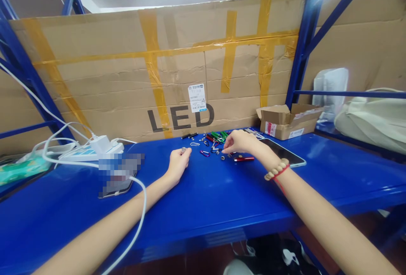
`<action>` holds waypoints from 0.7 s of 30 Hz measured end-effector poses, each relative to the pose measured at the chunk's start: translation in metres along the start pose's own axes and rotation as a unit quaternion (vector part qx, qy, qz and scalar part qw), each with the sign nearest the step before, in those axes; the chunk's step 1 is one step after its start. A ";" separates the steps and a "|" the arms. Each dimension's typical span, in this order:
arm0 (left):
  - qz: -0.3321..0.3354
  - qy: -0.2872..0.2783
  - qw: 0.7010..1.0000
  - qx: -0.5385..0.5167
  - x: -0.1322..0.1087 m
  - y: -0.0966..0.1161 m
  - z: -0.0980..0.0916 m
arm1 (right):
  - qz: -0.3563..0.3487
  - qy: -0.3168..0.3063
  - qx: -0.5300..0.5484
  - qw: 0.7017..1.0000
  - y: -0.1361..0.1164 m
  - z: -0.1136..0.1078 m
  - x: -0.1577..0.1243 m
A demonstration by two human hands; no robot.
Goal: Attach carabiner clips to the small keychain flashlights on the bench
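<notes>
My left hand is closed in a fist above the blue shelf top, with a small silvery bit showing at the thumb; its kind is too small to tell. Over the pile of small parts, my right hand is closed in a pinch, and whatever its fingertips hold is hidden. Just below it lie a red metal tube and a small silver ring-shaped piece. A purple carabiner and a silver carabiner rest between the hands. Several green tubes lie behind my right hand.
A tablet lies right of the parts, under my right forearm. Behind it stands an open cardboard box. At left are a phone, its white cable and a power strip. A large cardboard sheet closes the back.
</notes>
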State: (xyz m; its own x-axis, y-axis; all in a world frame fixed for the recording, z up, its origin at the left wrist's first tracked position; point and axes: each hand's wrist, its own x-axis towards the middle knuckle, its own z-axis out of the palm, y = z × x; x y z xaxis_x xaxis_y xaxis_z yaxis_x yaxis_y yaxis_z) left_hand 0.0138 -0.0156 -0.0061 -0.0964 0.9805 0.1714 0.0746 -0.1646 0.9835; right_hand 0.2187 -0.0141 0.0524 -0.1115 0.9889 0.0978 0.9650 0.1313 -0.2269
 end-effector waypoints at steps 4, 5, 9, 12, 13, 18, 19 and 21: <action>-0.002 -0.001 1.000 -0.003 0.001 -0.002 0.000 | -0.035 -0.049 -0.005 0.998 -0.004 0.007 0.001; 0.000 -0.002 1.000 -0.003 0.002 -0.002 0.000 | -0.037 -0.047 -0.011 0.998 -0.005 0.010 0.002; 0.007 -0.008 1.000 0.005 0.004 -0.005 -0.001 | -0.042 -0.010 -0.018 0.999 -0.010 0.021 0.006; 0.009 -0.009 1.000 0.004 0.004 -0.006 -0.002 | -0.052 0.001 -0.006 0.999 -0.011 0.025 0.008; 0.010 -0.008 1.000 0.003 0.004 -0.006 -0.002 | -0.066 0.006 0.002 0.998 -0.012 0.025 0.008; 0.013 -0.006 1.000 0.010 0.002 -0.005 -0.001 | -0.144 0.045 0.040 0.988 -0.014 0.030 0.010; 0.013 -0.005 1.000 0.012 0.002 -0.005 -0.001 | -0.152 0.047 0.038 0.987 -0.015 0.032 0.011; 0.015 -0.002 1.000 0.016 0.002 -0.004 0.000 | -0.163 0.044 0.025 0.985 -0.017 0.036 0.012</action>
State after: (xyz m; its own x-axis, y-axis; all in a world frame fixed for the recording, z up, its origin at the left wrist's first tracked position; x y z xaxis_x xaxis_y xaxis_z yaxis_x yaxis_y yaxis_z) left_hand 0.0128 -0.0132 -0.0101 -0.0894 0.9758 0.1997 0.1083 -0.1898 0.9758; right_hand 0.1928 -0.0018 0.0222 -0.3910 0.8837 0.2573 0.8679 0.4471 -0.2165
